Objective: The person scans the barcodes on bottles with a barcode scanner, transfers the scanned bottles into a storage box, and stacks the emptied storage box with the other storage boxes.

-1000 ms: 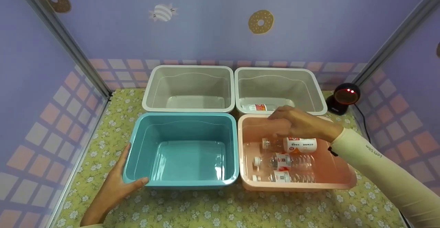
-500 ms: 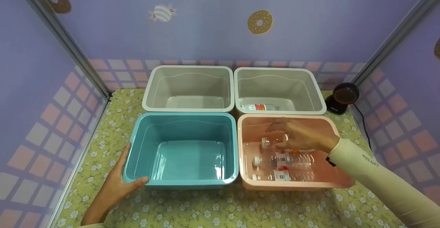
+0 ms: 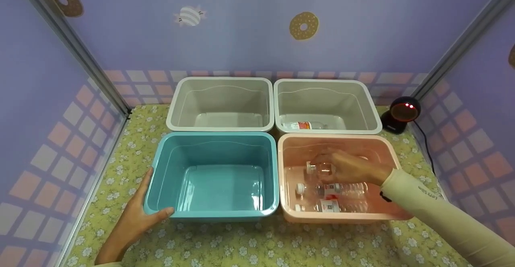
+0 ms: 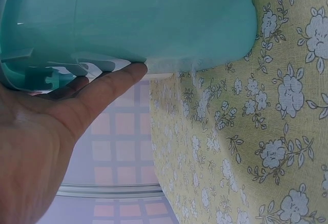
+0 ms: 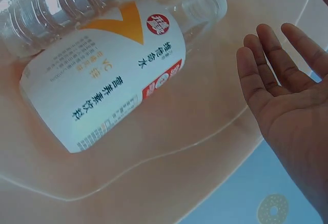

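My left hand (image 3: 139,212) rests at the near left corner of the blue basin (image 3: 217,214), thumb along the front rim, fingers along the outer left side. In the left wrist view its straight fingers (image 4: 110,88) touch the basin's outside wall. My right hand (image 3: 348,168) reaches down into the pink basin (image 3: 342,217) over a clear bottle with a white and orange label (image 5: 113,70). Spread, relaxed fingers (image 5: 279,57) show past that bottle's neck in the right wrist view, apart from it. Two more clear bottles, a middle one (image 3: 350,189) and a front one (image 3: 330,206), lie closer to me.
Behind stand two grey basins, the left one (image 3: 221,128) and the right one (image 3: 330,131); a bottle (image 3: 303,125) lies in the right one. A black scanner (image 3: 402,112) with a cord stands beside it. Purple wall panels enclose the flowered tabletop (image 3: 225,245).
My right hand has come down from above the pink basin's back part onto the rear bottle, covering its label in the head view. My left hand stays put.
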Available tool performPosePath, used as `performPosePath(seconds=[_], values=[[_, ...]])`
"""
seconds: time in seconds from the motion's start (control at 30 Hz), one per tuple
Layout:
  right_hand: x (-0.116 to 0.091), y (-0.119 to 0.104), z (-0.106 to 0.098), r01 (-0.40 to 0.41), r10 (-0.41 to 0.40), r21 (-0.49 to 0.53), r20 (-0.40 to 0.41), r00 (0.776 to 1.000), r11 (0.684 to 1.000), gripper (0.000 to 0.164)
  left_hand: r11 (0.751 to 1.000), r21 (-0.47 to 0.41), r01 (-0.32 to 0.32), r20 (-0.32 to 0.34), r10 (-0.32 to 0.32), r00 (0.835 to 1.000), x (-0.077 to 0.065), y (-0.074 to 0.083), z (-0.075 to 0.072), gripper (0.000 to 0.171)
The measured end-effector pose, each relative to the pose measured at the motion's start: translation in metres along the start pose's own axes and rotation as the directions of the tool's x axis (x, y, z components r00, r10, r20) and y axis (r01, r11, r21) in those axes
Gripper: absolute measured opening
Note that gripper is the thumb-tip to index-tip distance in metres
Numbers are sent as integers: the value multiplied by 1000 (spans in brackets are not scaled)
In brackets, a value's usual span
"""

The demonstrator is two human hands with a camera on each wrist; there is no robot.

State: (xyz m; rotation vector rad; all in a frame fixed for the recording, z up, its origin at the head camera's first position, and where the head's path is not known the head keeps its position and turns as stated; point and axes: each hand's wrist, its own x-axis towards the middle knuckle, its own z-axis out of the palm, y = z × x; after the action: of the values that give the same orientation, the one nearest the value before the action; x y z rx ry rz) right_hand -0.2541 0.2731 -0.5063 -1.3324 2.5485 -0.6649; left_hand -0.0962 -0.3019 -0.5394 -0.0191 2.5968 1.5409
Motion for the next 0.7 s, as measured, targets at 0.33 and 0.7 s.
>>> performPosePath(seconds=[0.33,0.7], values=[[0,3,12,14,-15,20,56,998,1000,37,1000,5,1,11,-1,1000,0,1,-1,122],[-3,1,22,-16,14,26,104,994,1000,32,999,34,26,11,-26,1000,0,-1,-2,123]])
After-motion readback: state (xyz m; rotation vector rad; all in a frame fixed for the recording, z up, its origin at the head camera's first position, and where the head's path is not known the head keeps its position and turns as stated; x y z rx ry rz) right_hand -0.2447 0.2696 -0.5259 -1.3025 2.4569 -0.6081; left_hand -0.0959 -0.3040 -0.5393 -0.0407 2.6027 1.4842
